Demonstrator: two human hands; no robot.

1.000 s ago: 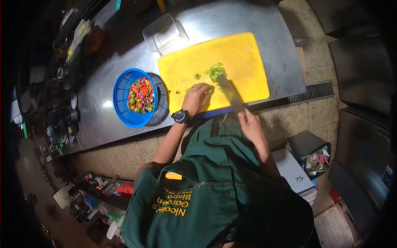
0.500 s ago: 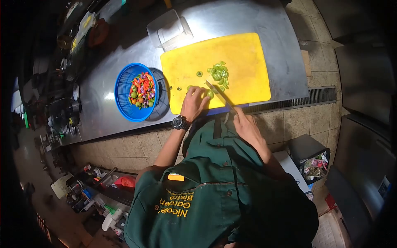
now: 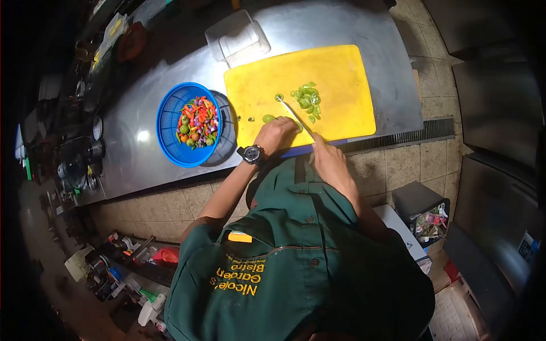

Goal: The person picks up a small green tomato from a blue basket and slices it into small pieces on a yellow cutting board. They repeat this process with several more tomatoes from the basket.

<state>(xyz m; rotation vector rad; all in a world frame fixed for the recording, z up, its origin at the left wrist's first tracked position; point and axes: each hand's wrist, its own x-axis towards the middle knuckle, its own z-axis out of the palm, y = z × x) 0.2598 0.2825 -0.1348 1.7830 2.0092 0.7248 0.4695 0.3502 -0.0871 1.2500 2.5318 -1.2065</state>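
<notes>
On the yellow cutting board (image 3: 250,91), my left hand (image 3: 275,134) is closed, fingers bent over a piece of green tomato (image 3: 299,128) near the board's front edge. My right hand (image 3: 330,161) grips a kitchen knife (image 3: 294,116) by its handle. The blade slants up and left, right beside my left fingertips and over the held piece. Another green piece (image 3: 268,118) lies just beyond my left knuckles. Cut green slices (image 3: 307,99) are heaped farther up the board, and one small round slice (image 3: 278,97) sits near the knife tip.
Left of the board, a blue basket (image 3: 165,139) holds red and orange chillies, small purple pieces and several round green fruits. A clear plastic container (image 3: 219,40) stands behind the board on the steel table (image 3: 387,68). A dark bin (image 3: 418,199) with scraps is on the floor at right.
The knife has shifted left and its blade lies closer to my left fingers. My left hand has moved slightly right and down over the green piece. The view has shifted a little.
</notes>
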